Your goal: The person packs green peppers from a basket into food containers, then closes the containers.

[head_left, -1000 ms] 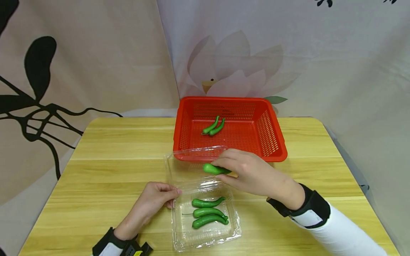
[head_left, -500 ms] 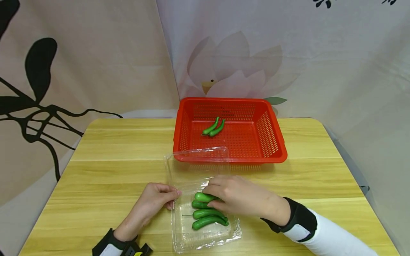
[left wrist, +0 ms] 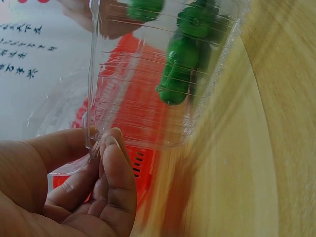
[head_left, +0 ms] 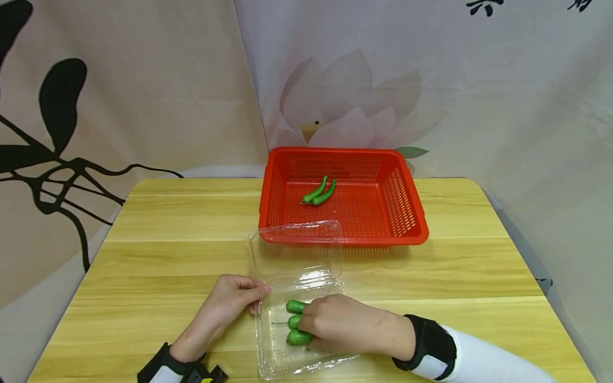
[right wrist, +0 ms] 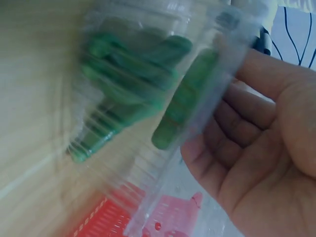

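Observation:
A clear plastic clamshell box (head_left: 275, 361) lies unfolded on the table, its lid (head_left: 287, 260) leaning over the red basket's front rim. My left hand (head_left: 227, 300) pinches the box's left edge near the hinge, thumb against fingers (left wrist: 116, 168). Inside the box lie several green chili peppers (head_left: 299, 337), side by side. My right hand (head_left: 342, 324) is over the box's right half and covers part of them. It grips another green chili pepper (right wrist: 185, 101), seen through the box wall in the right wrist view, apart from the others; the head view hides it.
Behind the box stands a red perforated basket (head_left: 383, 239) with two green chili peppers (head_left: 318, 194) inside. A wooden table (head_left: 167, 255) carries everything. A printed cloth (head_left: 191, 80) hangs behind the table's far edge.
My right hand has carried a chili pepper from above the lid down into the box and toward the near side. My left hand has stayed at the box edge.

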A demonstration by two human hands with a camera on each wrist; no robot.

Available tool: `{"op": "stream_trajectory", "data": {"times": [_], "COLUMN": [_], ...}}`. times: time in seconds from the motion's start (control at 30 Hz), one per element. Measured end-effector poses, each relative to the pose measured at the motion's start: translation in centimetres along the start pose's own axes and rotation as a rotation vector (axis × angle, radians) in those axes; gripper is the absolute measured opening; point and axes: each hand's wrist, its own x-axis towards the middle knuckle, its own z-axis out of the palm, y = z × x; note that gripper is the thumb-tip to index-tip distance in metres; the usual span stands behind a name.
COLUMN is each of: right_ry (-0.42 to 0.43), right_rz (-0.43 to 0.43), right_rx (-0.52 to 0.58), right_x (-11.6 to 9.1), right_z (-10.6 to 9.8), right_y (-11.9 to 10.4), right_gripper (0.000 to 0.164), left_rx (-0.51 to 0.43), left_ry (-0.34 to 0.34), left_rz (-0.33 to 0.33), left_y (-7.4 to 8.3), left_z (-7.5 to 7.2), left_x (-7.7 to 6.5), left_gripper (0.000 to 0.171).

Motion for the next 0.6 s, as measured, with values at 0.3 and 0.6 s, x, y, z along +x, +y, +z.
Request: {"op": "stream_trajectory", "data": {"times": [0.3, 0.6], "right_ry": [-0.049, -0.017], "right_rz": [0.003, -0.032], "right_rx": [-0.01, -0.011], "right_x": [0.3, 0.2], "right_z": [0.9, 1.6], "right_y": [-0.1, -0.3], "right_gripper": [0.022, 0.022], "left_rx": [0.011, 0.017], "left_ry": [0.015, 0.008], "left_rz": [-0.012, -0.003], "left_y": [0.0, -0.1], "left_z": [0.1, 0.1], "left_x": [0.0, 0.1], "left_gripper": [0.021, 0.022]}}
